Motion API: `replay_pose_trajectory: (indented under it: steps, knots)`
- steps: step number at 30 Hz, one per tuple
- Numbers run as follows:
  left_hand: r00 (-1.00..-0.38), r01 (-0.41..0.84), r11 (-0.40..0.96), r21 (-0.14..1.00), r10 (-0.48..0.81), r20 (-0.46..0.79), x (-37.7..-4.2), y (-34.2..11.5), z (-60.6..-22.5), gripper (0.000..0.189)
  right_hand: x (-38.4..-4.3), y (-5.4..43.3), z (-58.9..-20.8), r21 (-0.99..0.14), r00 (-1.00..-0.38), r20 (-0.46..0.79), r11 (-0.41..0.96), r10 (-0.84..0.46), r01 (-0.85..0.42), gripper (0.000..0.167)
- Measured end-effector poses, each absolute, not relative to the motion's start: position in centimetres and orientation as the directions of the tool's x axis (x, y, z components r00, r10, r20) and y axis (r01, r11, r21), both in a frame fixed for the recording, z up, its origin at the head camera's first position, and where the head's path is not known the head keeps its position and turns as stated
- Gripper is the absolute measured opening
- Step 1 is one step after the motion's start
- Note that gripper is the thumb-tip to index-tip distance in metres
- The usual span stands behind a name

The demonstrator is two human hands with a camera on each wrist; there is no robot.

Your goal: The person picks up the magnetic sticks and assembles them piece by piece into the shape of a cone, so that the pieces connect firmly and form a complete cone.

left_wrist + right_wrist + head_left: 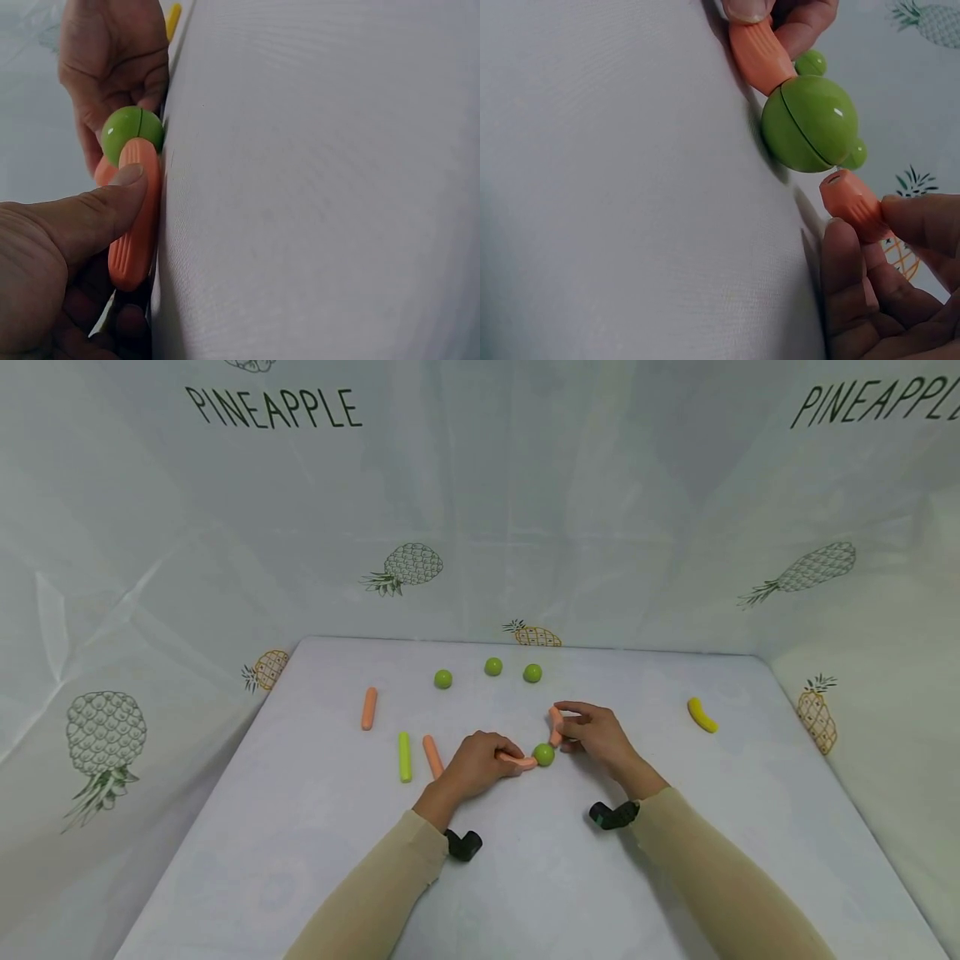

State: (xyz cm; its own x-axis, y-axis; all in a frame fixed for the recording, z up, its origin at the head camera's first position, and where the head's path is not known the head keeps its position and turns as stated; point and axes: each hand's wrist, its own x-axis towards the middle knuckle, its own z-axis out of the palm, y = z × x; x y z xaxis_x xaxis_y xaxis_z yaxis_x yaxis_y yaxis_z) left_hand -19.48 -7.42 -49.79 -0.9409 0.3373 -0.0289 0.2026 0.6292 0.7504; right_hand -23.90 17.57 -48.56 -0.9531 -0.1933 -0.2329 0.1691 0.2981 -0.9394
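Orange sticks (pixel 761 56) (pixel 853 206) are pinched in both hands (pixel 476 764) (pixel 598 735), the left one touching a green ball (pixel 810 124).

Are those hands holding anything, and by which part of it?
Yes: the left hand pinches a curved orange piece, behind its end nearest the green ball; the right hand pinches another orange piece around its middle.

Green balls (pixel 543 755), 4 of them! Orange sticks (pixel 369 708), 4 as well! Lime stick (pixel 405 757), just 1. Yellow curved piece (pixel 702 716), 1 again. Hands, 2: left hand (pixel 477 764), right hand (pixel 600 735). Black wrist devices (pixel 615 815), 2. Printed PINEAPPLE words (pixel 273 408), 2!
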Motion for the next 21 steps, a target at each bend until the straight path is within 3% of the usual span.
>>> replay_pose_trajectory:
  steps: [14, 21]
  knots:
    - [-0.940, 0.193, 0.626, 0.755, 0.340, -0.041, -19.2, -6.7, -49.6, 0.015, -23.6, 17.2, -48.2, -0.933, -0.950, -0.228, 0.327, -0.215, 0.150, 0.051]
    - [-0.952, 0.162, 0.623, 0.765, 0.303, -0.044, -18.2, -5.3, -49.2, 0.010, -23.4, 16.9, -48.4, -0.921, -0.961, -0.195, 0.374, -0.197, 0.110, 0.041]
